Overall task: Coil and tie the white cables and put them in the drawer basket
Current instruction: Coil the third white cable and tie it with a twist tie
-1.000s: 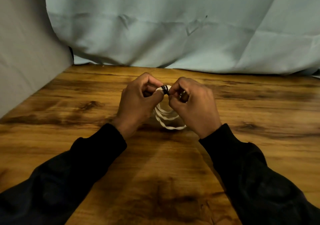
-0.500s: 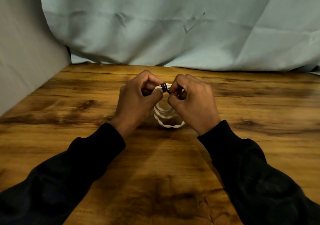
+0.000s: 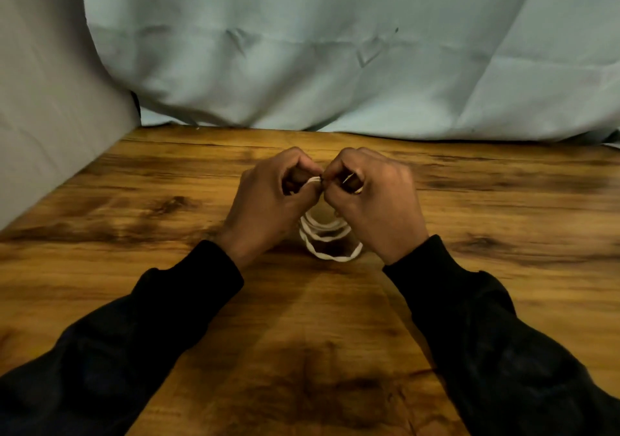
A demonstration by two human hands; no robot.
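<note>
A coiled white cable [image 3: 330,239] hangs in loops between my two hands above the wooden table [image 3: 134,234]. My left hand [image 3: 268,201] pinches the top of the coil with curled fingers. My right hand [image 3: 372,197] grips the same top part from the right, fingertips meeting the left hand's. A small dark tie is barely visible at the pinch point, mostly hidden by the fingers. The lower loops hang just above or touching the table. No drawer basket is in view.
A pale blue cloth [image 3: 335,60] hangs behind the table's far edge. A grey cloth-covered wall [image 3: 43,117] borders the table on the left. Black sleeves cover both forearms.
Both hands stay at the coil's top. The fingertips have closed together over the black tie, which was plainly visible earlier and is nearly hidden now.
</note>
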